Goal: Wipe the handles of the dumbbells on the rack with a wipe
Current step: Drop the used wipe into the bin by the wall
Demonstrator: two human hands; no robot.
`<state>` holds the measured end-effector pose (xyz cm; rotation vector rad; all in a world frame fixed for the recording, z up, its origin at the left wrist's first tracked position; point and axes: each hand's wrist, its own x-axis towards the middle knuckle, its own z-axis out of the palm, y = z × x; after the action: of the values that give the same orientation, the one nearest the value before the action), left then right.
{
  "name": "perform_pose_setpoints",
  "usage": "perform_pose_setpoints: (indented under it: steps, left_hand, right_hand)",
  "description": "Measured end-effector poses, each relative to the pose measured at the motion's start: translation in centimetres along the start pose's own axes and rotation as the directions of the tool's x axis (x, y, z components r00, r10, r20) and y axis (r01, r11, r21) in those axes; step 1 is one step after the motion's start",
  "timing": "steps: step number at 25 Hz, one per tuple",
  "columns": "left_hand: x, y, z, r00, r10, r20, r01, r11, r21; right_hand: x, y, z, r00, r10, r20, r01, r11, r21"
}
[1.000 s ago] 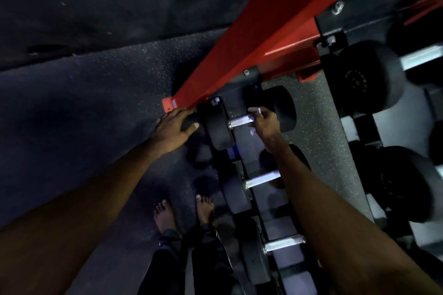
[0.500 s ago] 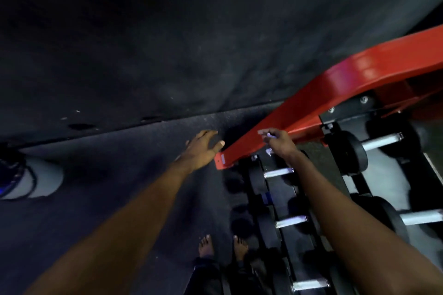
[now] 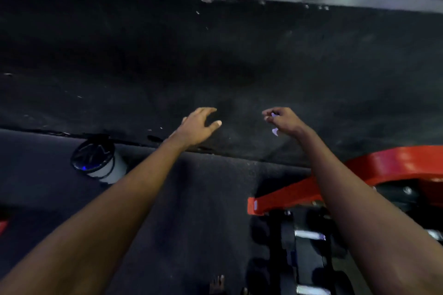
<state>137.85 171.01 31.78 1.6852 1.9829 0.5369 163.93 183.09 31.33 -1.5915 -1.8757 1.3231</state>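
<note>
My right hand (image 3: pixel 284 120) is raised in front of a dark wall, its fingers curled round a small white wipe (image 3: pixel 274 131) whose corner hangs below the palm. My left hand (image 3: pixel 199 127) is raised beside it, fingers spread and holding nothing. Both hands are well above the dumbbell rack (image 3: pixel 304 261) at the lower right. Two chrome dumbbell handles (image 3: pixel 309 235) show there between black weight heads, partly hidden by my right forearm.
A red steel beam (image 3: pixel 294 195) of the rack frame runs up to the right. A white tub with a dark lid (image 3: pixel 98 160) stands on the speckled floor at the left by the wall. My bare toes (image 3: pixel 217 284) show at the bottom edge.
Both hands have lifted off the rack and the first dumbbell, rising in front of the wall. The view has tilted upward, so the rack has dropped to the lower right.
</note>
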Motion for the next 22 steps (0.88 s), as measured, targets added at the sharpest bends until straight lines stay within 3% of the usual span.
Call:
perform_pose_setpoints:
  steps: [6,11,13,17,22]
  left_hand:
    - [-5.8,-5.0,-11.0,0.973,-0.126,-0.195,0.132,0.991,0.02]
    - [-13.1,-8.4,-17.0,0.894,-0.274,-0.354,0.295,0.955,0.005]
    - [-14.9,-8.9,-18.3,0.881,-0.289,-0.375,0.307,0.952,-0.012]
    - [-22.1,-10.9,-21.0,0.777,-0.399,-0.487,0.427,0.902,-0.057]
    - [-28.7,-13.7,-22.0,0.713,-0.475,-0.515,0.501,0.86,-0.1]
  right_hand:
    - [0.8,-11.5,4.4,0.983,-0.14,0.117,0.145,0.989,-0.032]
    - [-0.6,-20.0,9.6,0.914,-0.293,0.28,0.316,0.948,-0.039]
    - [-0.8,-22.0,10.6,0.901,-0.328,0.285,0.352,0.935,-0.036]
    - [-2.7,-27.0,15.2,0.824,-0.393,0.408,0.439,0.898,-0.02]
    - [-5.7,-30.1,21.0,0.774,-0.426,0.468,0.475,0.88,0.014]
